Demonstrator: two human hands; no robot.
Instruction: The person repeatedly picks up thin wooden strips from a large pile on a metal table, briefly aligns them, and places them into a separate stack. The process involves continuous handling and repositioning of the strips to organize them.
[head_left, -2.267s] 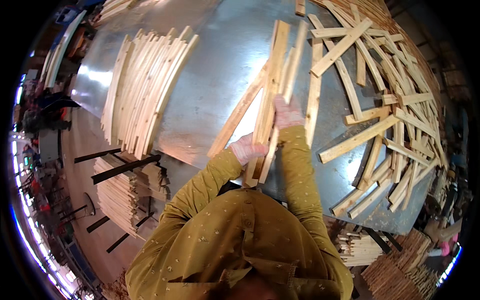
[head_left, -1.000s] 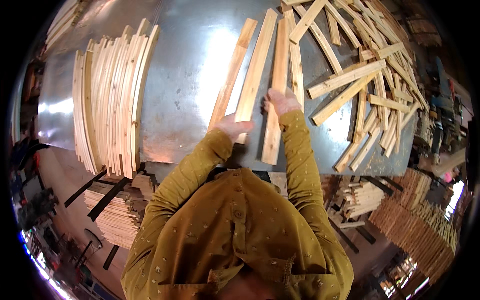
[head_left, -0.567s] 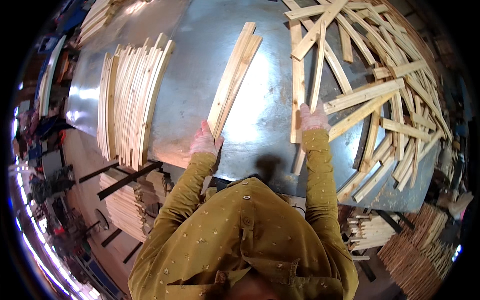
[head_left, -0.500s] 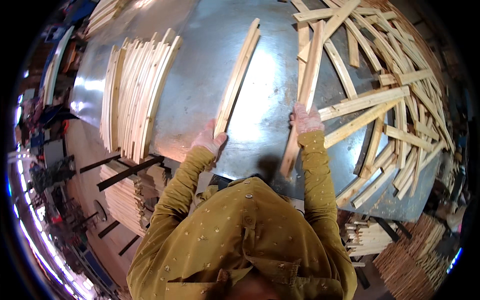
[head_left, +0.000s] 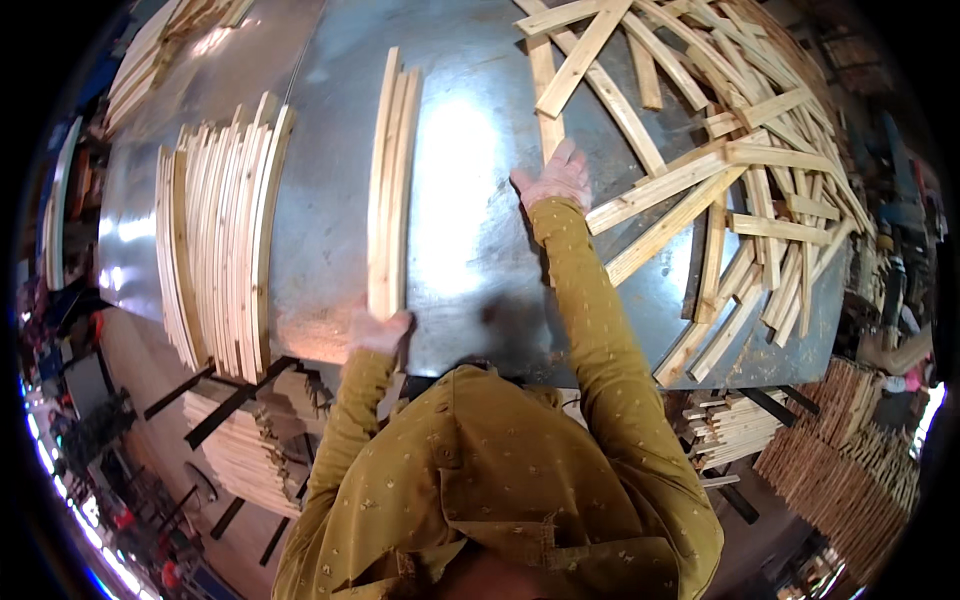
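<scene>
In the left hand (head_left: 377, 330), wooden strips (head_left: 388, 200) point lengthwise nearly straight ahead.

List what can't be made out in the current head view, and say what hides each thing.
All in the head view:
Left hand: exact finger placement, blurred and partly covered by the held strips.
Right hand: whether it grips the strip beneath; the back of the hand covers any contact.
Jumbled pile: the strip count, hidden by overlap.
Upper-left strips: far ends, cut off by the top edge.
</scene>
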